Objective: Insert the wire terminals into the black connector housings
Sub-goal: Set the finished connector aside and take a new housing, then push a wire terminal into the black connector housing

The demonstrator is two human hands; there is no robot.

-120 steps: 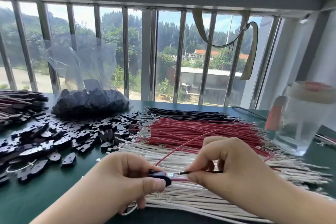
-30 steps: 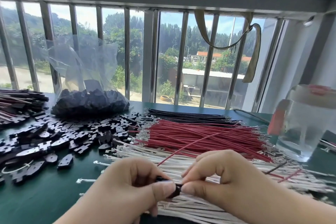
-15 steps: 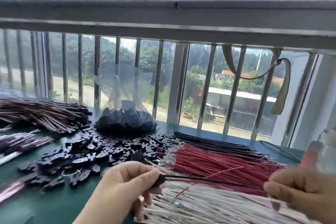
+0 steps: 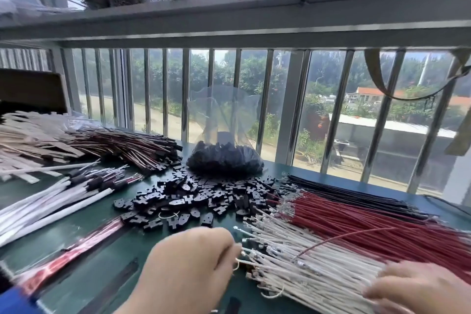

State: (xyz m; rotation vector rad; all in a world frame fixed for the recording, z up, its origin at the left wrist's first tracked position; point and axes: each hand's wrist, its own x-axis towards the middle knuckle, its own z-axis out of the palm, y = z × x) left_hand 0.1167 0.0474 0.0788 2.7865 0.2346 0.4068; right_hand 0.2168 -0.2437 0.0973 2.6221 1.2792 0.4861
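Note:
Loose black connector housings (image 4: 193, 199) lie heaped at the table's middle. To their right lie three bundles: white wires (image 4: 305, 265) nearest, red wires (image 4: 356, 219) behind, black wires (image 4: 356, 194) farthest, all with metal terminals pointing left. My left hand (image 4: 191, 265) hovers beside the white terminals, fingers curled under and hidden. My right hand (image 4: 413, 288) rests on the white wires with fingers stretched out. A blurred red and black wire streak (image 4: 71, 255) lies left of my left hand.
A clear bag of housings (image 4: 224, 158) stands behind the heap. Wired-up assemblies (image 4: 122, 145) are piled at the back left, white sleeved cables (image 4: 51, 201) in front of them. Window bars (image 4: 290, 109) close off the table's far edge.
The view has swung left and up. My hands have parted; the housing with its wires has left my left hand's fingertips and a blurred wire streak shows at the left. My right hand dropped onto the white wires.

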